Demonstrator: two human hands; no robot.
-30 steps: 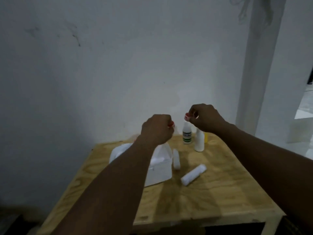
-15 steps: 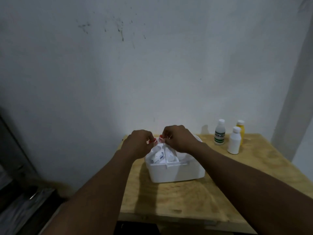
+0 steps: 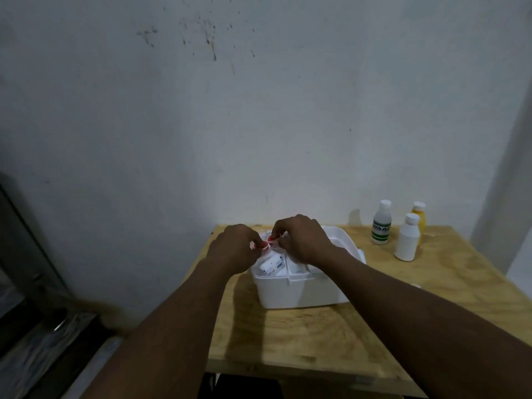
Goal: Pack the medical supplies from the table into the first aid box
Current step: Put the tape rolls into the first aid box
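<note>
The table (image 3: 331, 335) is a pale plywood top pushed against a stained wall (image 3: 259, 125), and it carries everything in play. On it sits the open white first aid box (image 3: 299, 295), already partly filled — white packets with dark print (image 3: 272, 264) lie in its left compartment, while the right compartment is mostly hidden by the right hand. So the packing looks underway but not finished.

Both hands meet over the box's far left rim. The left hand (image 3: 234, 249) and right hand (image 3: 299, 240) have their fingers pinched narrow around a small red-and-white item (image 3: 266, 245); what it is cannot be told, nor which hand bears it.

Still to pack, by the look of it, are 3 bottles standing upright near the table's far right edge, well apart from the box: a green-labelled bottle (image 3: 381, 223), a plain white bottle (image 3: 407, 237) and a yellow bottle (image 3: 419, 217) behind it. Nothing lies between them and the box — the reach is clear.
</note>
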